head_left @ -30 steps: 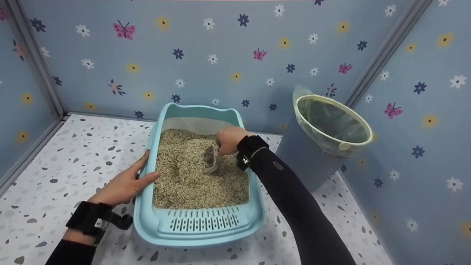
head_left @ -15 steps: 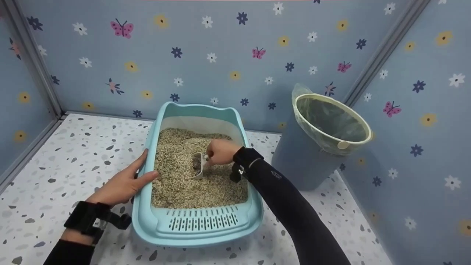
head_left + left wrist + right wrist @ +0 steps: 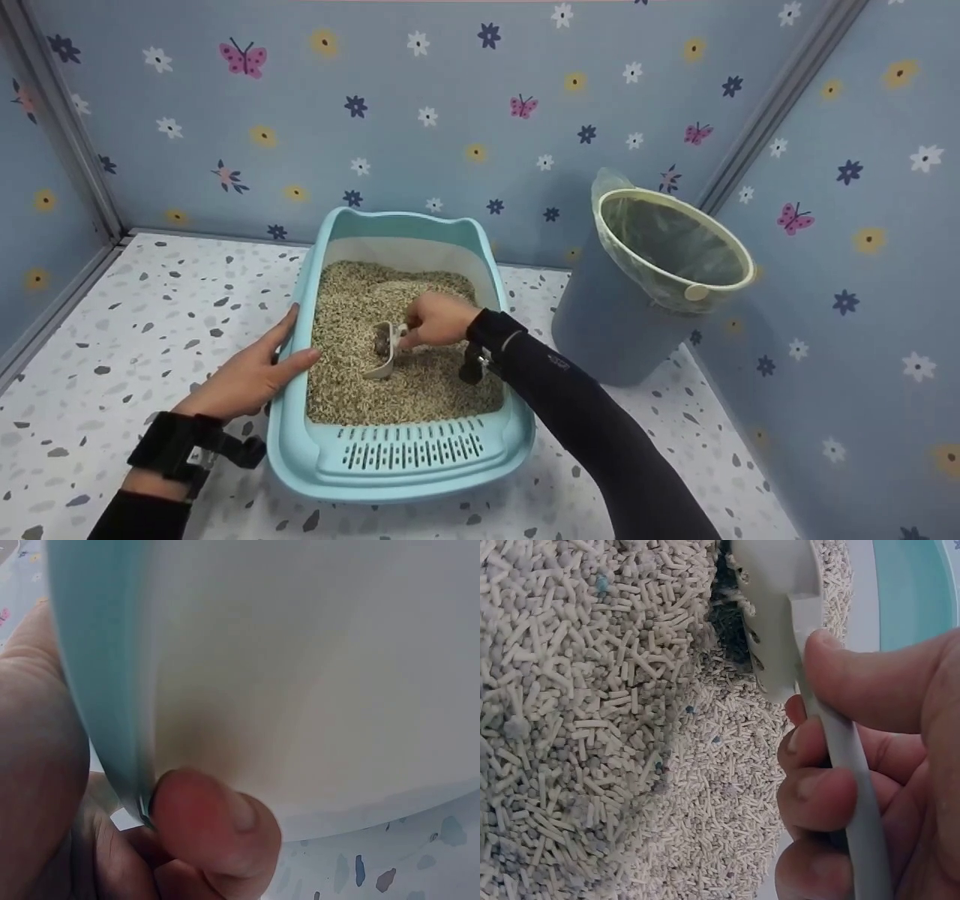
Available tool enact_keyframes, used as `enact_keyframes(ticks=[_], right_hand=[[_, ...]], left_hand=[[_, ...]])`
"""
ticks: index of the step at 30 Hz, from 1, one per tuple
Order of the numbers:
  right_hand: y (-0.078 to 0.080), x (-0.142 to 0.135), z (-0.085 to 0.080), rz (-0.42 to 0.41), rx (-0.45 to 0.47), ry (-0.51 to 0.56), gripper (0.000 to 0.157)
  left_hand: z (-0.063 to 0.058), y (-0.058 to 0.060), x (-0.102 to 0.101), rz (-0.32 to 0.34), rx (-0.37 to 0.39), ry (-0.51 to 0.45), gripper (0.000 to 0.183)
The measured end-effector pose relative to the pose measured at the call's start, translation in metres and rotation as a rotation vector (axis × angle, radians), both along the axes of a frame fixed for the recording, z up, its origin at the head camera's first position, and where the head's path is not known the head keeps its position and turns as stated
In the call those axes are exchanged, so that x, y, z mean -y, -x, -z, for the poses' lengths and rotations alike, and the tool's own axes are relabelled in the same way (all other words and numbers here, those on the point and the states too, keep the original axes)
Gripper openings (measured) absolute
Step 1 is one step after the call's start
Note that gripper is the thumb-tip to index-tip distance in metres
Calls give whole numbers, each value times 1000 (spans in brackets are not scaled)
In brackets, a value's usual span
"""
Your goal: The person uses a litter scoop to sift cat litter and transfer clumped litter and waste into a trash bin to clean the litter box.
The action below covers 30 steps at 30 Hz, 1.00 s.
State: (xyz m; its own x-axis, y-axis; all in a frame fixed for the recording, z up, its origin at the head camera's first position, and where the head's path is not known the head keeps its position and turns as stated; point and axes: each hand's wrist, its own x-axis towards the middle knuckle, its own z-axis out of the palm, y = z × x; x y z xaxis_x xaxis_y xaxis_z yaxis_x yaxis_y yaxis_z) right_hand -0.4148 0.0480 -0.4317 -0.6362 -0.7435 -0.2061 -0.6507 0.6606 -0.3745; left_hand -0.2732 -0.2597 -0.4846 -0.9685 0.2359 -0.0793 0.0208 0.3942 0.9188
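The turquoise litter box (image 3: 405, 486) stands on the floor, filled with pale pellet litter (image 3: 360, 397). My left hand (image 3: 244, 375) grips its left rim, thumb over the edge; in the left wrist view the fingers curl round the turquoise wall (image 3: 105, 675). Inside the box, my right hand (image 3: 439, 319) holds a white litter scoop (image 3: 386, 366) by its handle. Up close in the right wrist view, fingers and thumb wrap the grey-white handle (image 3: 851, 765), and the slotted head (image 3: 780, 607) sits tilted against the litter. A dark clump shows in or beside the head.
A blue-grey bin (image 3: 607, 322) with a cream rim ring (image 3: 679, 281) and a clear liner bag stands right of the box. Flower-patterned walls (image 3: 420, 82) close in the back and sides. The floor (image 3: 172, 300) is white with grey specks.
My right hand has moved left and toward me through the litter with the scoop. The left hand stays on the rim.
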Motion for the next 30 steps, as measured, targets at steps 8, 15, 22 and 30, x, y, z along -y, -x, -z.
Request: enact_keyframes(ticks=[8,15,22,30], right_hand=[[-5,7,11,32,44,61,50],[-6,10,15,46,81,108,39],[-2,6,10,25,108,149,50],[0,7,13,20,118,136,44]], left_hand=[[0,-1,-1,0,1,7,96],[-3,-3,-3,3,5,1,97],[-4,-2,-2,1,-2,13,97],[-3,-2,-1,-2,1,18,95]])
